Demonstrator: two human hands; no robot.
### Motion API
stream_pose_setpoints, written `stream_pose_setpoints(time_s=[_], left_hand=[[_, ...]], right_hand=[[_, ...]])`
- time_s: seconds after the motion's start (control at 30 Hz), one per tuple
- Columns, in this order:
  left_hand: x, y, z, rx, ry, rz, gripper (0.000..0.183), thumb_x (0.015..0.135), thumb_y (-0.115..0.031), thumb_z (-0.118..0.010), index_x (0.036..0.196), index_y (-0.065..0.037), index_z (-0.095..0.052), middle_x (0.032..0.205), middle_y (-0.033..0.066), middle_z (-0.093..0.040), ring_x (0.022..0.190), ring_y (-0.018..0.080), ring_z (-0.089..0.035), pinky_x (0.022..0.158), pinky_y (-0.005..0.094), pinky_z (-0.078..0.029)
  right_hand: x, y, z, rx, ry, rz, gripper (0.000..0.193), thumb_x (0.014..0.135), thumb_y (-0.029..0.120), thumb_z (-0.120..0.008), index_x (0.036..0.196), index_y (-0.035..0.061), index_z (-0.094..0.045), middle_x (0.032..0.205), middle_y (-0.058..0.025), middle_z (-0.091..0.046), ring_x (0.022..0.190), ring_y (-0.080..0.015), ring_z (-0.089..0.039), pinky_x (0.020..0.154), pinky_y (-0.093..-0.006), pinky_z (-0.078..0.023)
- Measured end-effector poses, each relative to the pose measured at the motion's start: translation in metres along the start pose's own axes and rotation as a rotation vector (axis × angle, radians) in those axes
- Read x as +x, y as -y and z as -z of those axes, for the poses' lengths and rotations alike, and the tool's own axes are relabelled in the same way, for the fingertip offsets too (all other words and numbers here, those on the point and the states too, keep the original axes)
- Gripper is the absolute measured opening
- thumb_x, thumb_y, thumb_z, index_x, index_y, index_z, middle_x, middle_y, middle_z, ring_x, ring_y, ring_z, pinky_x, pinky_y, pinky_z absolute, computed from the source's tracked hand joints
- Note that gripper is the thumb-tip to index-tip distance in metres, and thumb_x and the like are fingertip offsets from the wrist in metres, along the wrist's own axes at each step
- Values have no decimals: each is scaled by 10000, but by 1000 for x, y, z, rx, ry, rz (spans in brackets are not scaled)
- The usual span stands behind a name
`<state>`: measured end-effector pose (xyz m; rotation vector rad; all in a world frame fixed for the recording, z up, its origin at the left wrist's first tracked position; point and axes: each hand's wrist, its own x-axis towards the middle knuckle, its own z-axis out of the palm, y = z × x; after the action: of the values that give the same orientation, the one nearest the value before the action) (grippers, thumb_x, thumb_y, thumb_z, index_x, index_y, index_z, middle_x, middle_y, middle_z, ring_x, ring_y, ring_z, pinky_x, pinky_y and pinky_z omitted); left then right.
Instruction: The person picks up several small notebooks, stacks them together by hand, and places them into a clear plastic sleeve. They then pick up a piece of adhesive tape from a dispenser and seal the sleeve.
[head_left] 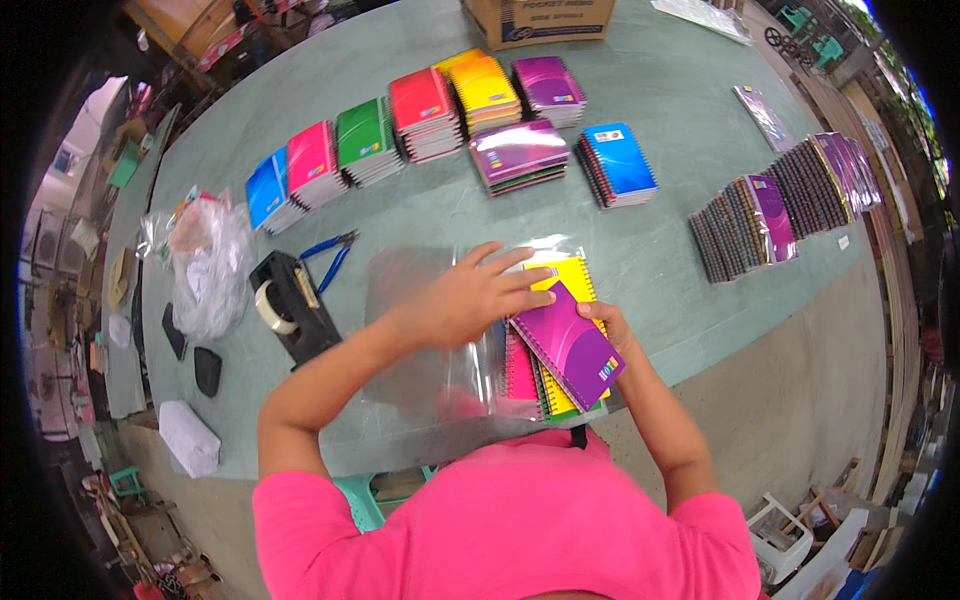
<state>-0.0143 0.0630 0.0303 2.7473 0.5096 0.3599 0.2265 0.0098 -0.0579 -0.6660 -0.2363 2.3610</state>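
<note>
At the table's near edge, a purple spiral notebook [577, 350] lies tilted across a yellow spiral notebook [577, 274]. My right hand [612, 328] grips the right side of the purple notebook, thumb on its cover; its other fingers are hidden underneath. My left hand [485, 290] is open, fingers spread over the upper left of the purple and yellow notebooks. Beneath, a pink notebook [520, 370] and a green edge peek out. Clear plastic film [385, 265] spreads flat to the left, under my left forearm, and seems to reach beneath the notebooks.
Stacks of notebooks in blue, pink, green [366, 138], red, yellow and purple line the far side, before a cardboard box [540, 20]. Wrapped bundles [745, 230] stand at right. A tape dispenser [300, 310], blue-handled pliers [330, 262] and a plastic bag [207, 270] lie at left.
</note>
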Motion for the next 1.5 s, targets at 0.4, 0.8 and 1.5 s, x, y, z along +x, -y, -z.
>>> stream_pose_setpoints(time_s=[0.4,0.8,1.5], left_hand=[[-111,-50,-64,-463,-744,542,787,515,-216,-850,1194,-94,-472,1105,83,-557,1105,272,-502,1034,410,-298],[-110,-52,-83,-794,-900,758,871,514,-74,-849,1246,-55,-378,1165,93,-510,1085,189,-515,916,338,-444],[-103,-45,-123,-757,-601,673,680,632,-110,-777,1209,-58,-421,1126,113,-535,1029,226,-544,881,329,-434]], right_hand=[[43,-8,-85,-402,300,80,795,798,542,-609,1363,53,-338,1343,-144,-394,1268,-265,-335,1072,-383,-229],[63,-87,-63,-1036,-55,841,1054,464,335,-902,1301,35,-337,1228,-142,-492,1137,-228,-484,954,-338,-402],[35,-93,-18,-1280,-108,791,815,548,197,-863,1201,62,-395,1133,-109,-536,1057,-230,-534,944,-362,-407]])
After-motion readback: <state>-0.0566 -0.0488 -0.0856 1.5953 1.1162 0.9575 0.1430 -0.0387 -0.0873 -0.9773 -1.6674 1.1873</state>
